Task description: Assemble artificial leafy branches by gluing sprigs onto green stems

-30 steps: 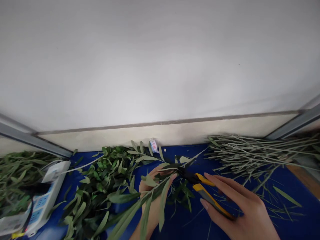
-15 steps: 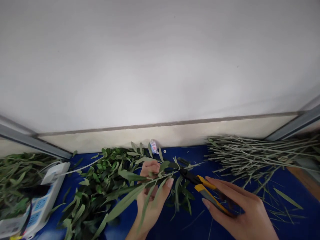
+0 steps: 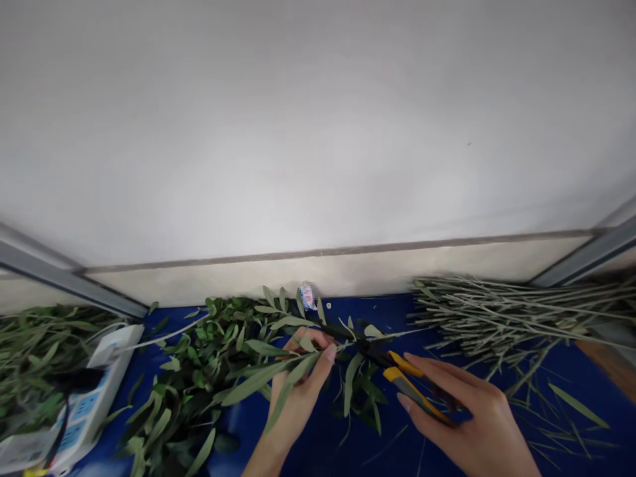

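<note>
My left hand [image 3: 301,377] pinches a leafy green sprig [image 3: 258,384] between thumb and fingers, its long narrow leaves spreading to the left. My right hand [image 3: 467,411] is wrapped round pliers-like cutters [image 3: 405,381] with yellow and grey handles. Their dark jaws lie against the sprig's stem, just right of my left thumb; whether the blades have closed on it I cannot tell. From the jaws a thin bare stem end [image 3: 405,333] points to the right. More leaves [image 3: 360,387] lie on the blue surface beneath the jaws.
A heap of leafy sprigs [image 3: 199,358] lies left of my hands. Beyond it is a white power strip [image 3: 94,391] with cables. Bundled bare stems [image 3: 497,311] lie at the right. A pale wall [image 3: 318,165] rises behind the blue table [image 3: 377,444], with a small wrapper [image 3: 308,296] at its foot.
The cutters have shifted slightly left toward my left hand. The leaves of the held sprig have turned a little, and a longer stem end shows right of the jaws.
</note>
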Demonstrator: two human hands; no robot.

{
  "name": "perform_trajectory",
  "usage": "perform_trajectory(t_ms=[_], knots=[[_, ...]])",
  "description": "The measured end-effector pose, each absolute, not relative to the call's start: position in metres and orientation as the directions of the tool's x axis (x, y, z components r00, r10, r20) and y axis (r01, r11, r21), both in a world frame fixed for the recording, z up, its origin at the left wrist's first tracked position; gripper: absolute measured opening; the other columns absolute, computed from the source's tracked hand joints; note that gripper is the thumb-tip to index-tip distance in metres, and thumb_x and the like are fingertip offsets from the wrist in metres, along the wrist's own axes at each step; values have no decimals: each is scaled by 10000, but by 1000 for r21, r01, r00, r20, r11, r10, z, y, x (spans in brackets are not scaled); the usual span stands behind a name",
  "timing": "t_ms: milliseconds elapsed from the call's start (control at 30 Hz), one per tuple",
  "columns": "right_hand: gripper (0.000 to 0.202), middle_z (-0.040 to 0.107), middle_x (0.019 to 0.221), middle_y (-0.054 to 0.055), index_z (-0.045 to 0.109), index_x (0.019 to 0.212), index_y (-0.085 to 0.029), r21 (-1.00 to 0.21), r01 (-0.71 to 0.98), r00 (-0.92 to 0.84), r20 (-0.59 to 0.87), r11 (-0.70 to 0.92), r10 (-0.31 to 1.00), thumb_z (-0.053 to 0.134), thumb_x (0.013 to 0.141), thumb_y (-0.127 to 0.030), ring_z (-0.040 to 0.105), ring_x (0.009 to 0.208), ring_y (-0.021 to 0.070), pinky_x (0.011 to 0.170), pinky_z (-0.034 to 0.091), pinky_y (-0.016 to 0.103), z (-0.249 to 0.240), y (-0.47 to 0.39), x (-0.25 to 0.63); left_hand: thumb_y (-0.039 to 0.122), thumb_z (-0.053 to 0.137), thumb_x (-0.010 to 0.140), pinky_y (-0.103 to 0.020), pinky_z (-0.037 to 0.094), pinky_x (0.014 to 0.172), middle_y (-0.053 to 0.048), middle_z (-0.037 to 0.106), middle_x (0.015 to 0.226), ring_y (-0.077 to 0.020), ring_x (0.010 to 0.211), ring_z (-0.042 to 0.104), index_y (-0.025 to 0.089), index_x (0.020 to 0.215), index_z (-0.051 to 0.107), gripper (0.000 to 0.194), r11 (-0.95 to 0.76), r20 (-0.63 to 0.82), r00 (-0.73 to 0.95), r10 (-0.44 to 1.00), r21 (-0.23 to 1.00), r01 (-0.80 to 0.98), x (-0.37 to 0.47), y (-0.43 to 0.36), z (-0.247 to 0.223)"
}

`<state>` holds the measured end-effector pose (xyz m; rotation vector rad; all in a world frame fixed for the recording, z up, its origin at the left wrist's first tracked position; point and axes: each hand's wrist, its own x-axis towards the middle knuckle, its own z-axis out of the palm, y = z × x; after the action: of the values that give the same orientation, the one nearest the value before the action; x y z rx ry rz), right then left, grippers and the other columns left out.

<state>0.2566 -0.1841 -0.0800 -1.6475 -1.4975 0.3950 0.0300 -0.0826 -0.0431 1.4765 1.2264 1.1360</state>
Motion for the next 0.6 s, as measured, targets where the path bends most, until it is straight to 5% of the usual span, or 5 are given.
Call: perform_trajectory(t_ms=[133, 367, 600], knots=[[391, 785, 1161, 59, 770, 1239, -271, -683, 719, 193, 378, 131, 906, 716, 868, -381, 781, 989, 270, 859, 672, 358, -79, -182, 258, 397, 741, 872, -385, 651, 845, -59, 770, 980, -256, 868, 770, 247, 797, 608, 214, -32, 25, 156, 987, 998, 45, 34, -83, -43], [424, 774, 1169, 81, 718, 1317, -259, -550, 816, 118, 459, 177, 881, 693, 907, -361, 776, 988, 290, 840, 680, 410, -78, -183, 257, 332, 793, 833, -440, 659, 891, -60, 804, 963, -282, 872, 793, 256, 793, 624, 190, 92, -81, 112, 990, 991, -98, 38, -92, -38], [421, 771, 1161, 86, 698, 1326, -245, -483, 853, 90, 508, 198, 856, 688, 921, -359, 782, 966, 270, 798, 686, 368, -78, -180, 256, 311, 810, 817, -401, 659, 917, -29, 789, 933, -289, 972, 788, 268, 779, 642, 178, 118, -112, 99, 989, 991, -61, 37, -96, -39]])
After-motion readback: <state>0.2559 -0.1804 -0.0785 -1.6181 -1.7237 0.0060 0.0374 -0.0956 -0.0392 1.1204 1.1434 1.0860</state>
